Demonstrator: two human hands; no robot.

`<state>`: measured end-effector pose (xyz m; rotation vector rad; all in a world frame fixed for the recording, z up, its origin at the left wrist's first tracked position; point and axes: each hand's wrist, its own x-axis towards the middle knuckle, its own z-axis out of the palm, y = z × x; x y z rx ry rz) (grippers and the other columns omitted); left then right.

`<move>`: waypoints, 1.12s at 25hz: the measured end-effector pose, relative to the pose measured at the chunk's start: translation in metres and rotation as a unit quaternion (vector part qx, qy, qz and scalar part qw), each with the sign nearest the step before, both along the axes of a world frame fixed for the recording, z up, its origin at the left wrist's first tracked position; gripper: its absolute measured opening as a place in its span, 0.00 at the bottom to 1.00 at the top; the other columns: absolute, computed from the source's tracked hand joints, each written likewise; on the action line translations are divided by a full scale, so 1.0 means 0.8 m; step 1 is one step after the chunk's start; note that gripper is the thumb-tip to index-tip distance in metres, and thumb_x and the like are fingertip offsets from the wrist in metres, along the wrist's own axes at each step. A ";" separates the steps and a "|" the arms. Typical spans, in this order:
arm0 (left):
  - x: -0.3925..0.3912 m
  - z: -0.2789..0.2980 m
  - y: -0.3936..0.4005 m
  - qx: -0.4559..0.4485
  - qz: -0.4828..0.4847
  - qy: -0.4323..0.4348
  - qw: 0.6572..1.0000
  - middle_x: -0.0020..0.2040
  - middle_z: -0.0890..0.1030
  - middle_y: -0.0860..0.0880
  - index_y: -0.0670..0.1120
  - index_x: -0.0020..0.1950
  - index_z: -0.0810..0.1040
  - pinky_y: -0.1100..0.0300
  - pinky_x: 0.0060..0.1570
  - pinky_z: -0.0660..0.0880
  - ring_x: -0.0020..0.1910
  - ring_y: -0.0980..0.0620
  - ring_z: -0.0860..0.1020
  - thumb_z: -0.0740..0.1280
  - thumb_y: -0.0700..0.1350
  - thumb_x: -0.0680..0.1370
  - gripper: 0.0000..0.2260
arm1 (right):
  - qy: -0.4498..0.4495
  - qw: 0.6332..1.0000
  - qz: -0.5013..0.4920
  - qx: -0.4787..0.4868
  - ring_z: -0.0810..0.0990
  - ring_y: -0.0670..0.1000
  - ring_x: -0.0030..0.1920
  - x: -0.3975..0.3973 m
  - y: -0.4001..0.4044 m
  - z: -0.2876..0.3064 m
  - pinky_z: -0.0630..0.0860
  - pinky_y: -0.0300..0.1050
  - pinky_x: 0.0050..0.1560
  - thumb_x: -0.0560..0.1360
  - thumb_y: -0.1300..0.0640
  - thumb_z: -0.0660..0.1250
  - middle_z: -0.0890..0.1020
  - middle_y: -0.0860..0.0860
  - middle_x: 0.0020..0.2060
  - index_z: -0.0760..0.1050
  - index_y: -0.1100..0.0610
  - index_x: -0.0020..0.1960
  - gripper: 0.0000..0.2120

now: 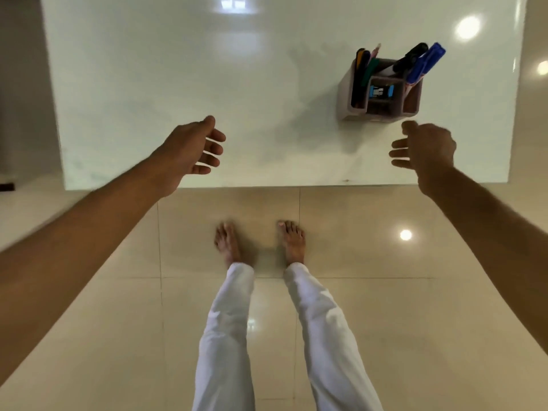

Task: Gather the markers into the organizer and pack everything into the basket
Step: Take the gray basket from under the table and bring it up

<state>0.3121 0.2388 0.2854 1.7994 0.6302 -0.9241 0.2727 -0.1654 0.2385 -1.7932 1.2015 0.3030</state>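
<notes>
- The organizer (pixel 381 90) stands upright on the white table (pixel 178 69), in the upper right of the frame.
- Markers (pixel 422 62) and pens lean out of its rear compartments; a blue clip sits in the centre compartment.
- No loose marker shows on the table, so gathering appears complete; the basket is not in view.
- The right hand (pixel 427 148) hovers just below the organizer, fingers spread and relaxed, holding nothing.
- The left hand (pixel 189 146) hovers at centre left, well apart from the organizer, fingers spread, holding nothing.
- Recommended: grip the organizer by its lower walls with both hands and keep it level, as the leaning markers may tip out.
- Nothing lies between the hands and the organizer; bare feet stand on the tiled floor (pixel 370 262) below.
</notes>
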 end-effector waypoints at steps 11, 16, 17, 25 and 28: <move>-0.260 -0.072 0.137 -0.022 0.055 0.035 0.998 0.42 0.83 0.51 0.47 0.55 0.82 0.55 0.44 0.76 0.40 0.51 0.81 0.62 0.54 0.86 0.14 | 0.022 0.980 0.169 0.100 0.88 0.56 0.49 -0.246 0.184 -0.057 0.86 0.56 0.53 0.76 0.52 0.72 0.89 0.53 0.45 0.86 0.54 0.48 0.07; -0.325 -0.216 0.185 -0.002 0.075 -0.006 0.997 0.44 0.84 0.49 0.46 0.56 0.83 0.53 0.46 0.77 0.44 0.50 0.82 0.63 0.53 0.85 0.13 | -0.023 0.973 0.212 0.088 0.85 0.52 0.56 -0.300 0.250 -0.175 0.84 0.54 0.59 0.79 0.45 0.70 0.88 0.48 0.49 0.87 0.52 0.50 0.12; -0.331 -0.252 0.193 0.003 0.085 -0.026 0.996 0.45 0.84 0.50 0.47 0.55 0.83 0.54 0.46 0.78 0.44 0.50 0.83 0.64 0.53 0.85 0.12 | -0.039 0.974 0.198 0.101 0.84 0.52 0.58 -0.298 0.263 -0.204 0.82 0.54 0.62 0.78 0.44 0.70 0.87 0.48 0.52 0.86 0.51 0.53 0.13; -0.254 -0.555 0.245 -0.011 0.262 -0.349 0.900 0.54 0.86 0.54 0.52 0.55 0.83 0.50 0.56 0.80 0.54 0.51 0.83 0.72 0.49 0.80 0.05 | -0.280 0.946 0.139 0.090 0.78 0.47 0.69 -0.133 0.326 -0.487 0.68 0.45 0.76 0.78 0.52 0.72 0.82 0.39 0.62 0.81 0.49 0.66 0.17; -0.182 -0.612 0.268 0.047 0.290 -0.469 0.833 0.60 0.82 0.58 0.56 0.63 0.78 0.59 0.55 0.77 0.59 0.56 0.81 0.73 0.61 0.76 0.19 | -0.344 0.928 0.141 0.038 0.79 0.47 0.69 -0.051 0.331 -0.531 0.70 0.47 0.77 0.67 0.37 0.78 0.83 0.41 0.62 0.81 0.51 0.68 0.33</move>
